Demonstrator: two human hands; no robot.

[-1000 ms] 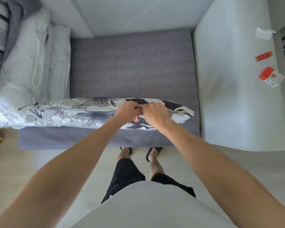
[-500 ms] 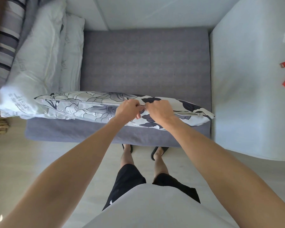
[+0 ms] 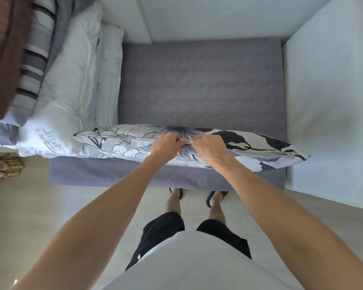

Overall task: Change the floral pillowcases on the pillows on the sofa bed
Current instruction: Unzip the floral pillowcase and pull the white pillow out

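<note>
A long pillow in a grey-and-white floral pillowcase [image 3: 122, 141] stands on its edge across the front of the grey sofa bed [image 3: 197, 84], its zip seam facing up. My left hand [image 3: 166, 146] and my right hand [image 3: 210, 147] meet at the middle of that seam, both with curled fingers pinching the fabric at the zip. What lies between the fingertips is too small to make out.
Two bare white pillows [image 3: 71, 84] lean at the left end of the sofa bed, with striped [image 3: 34, 65] and brown [image 3: 2, 51] bedding stacked on them. A pale armrest block [image 3: 331, 114] borders the right. Light floor lies below, with a woven item [image 3: 4, 168] at the left.
The view has shifted left, so the red items on the right block are out of frame. Both hands stay pinched together at the middle of the pillow seam.
</note>
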